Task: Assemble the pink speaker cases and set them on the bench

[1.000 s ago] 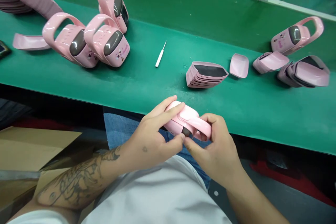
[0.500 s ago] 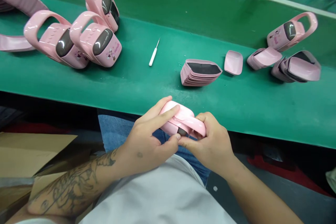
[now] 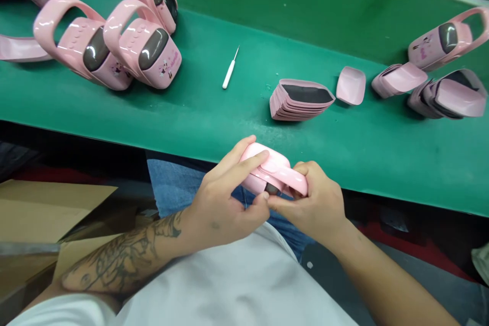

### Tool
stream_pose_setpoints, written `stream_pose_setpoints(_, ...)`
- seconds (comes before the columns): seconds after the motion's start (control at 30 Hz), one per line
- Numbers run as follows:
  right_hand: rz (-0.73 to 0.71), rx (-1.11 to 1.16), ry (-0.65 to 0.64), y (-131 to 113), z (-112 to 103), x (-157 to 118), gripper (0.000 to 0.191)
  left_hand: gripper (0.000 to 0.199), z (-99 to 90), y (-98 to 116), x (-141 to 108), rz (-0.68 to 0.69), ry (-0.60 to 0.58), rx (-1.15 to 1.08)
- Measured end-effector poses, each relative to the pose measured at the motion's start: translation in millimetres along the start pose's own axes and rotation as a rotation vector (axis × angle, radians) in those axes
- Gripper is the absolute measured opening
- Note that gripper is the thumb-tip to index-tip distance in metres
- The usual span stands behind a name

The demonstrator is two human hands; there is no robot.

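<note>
Both hands hold one pink handled case with a dark window just off the front edge of the green table. My left hand wraps its left side, fingers on top and thumb below near the dark window. On the other side my right hand is closed on the handle end, its fingertips partly hidden behind the handle. Beyond the hands, a stack of pink shells with dark lining lies on the table. A thin-tipped white tool is to the left of that stack.
Finished-looking pink cases stand at the left. A single pink cover, stacked covers and another handled case are at the right. The green table ends just before the hands; cardboard lies lower left.
The view has shifted slightly, so the table items and hands appear displaced. Both hands keep the same grip on the pink case.
</note>
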State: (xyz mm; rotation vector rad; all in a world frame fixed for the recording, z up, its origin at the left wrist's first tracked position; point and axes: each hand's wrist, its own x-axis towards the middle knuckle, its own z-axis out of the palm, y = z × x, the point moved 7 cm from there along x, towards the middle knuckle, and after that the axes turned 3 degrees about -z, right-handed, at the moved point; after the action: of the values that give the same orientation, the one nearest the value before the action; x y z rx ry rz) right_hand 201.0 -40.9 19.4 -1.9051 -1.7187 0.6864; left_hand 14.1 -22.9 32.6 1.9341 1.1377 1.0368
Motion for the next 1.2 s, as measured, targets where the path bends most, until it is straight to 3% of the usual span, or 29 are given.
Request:
stream_pose_setpoints(0.17, -0.005, -0.019, 0.023, 6, -1, -3, 0.056, 0.064, 2.4, 0, 1, 0.013, -0.015, -0.013)
stream_pose_setpoints(0.43, -0.013, -0.028, 0.025, -5, -3, 4, 0.065, 0.059, 1.1, -10, 4, -0.126, -0.038, -0.066)
stream_pose_setpoints(0.7, -0.009, -0.007, 0.005, -12, -4, 7, 0.058, 0.055, 0.9, -18, 5, -0.177, -0.066, -0.164)
stream_pose_setpoints(0.8, 0.012, 0.016, -0.028, -10, -5, 7, 0.054, 0.057, 1.9, -29, 13, -0.175, -0.162, -0.248)
stream_pose_setpoints(0.93, 0.015, 0.059, -0.086, -10, -5, 9, 0.045, 0.082, 5.1, -40, 28, -0.198, -0.337, -0.337)
stream_pose_setpoints(1.0, 0.022, 0.084, -0.107, -10, -6, 10, 0.043, 0.082, 8.1, -42, 31, -0.243, -0.388, -0.389)
stream_pose_setpoints(1.2, 0.011, 0.138, -0.147, -8, -7, 12, 0.046, 0.072, 12.2, -41, 25, -0.28, -0.276, -0.503)
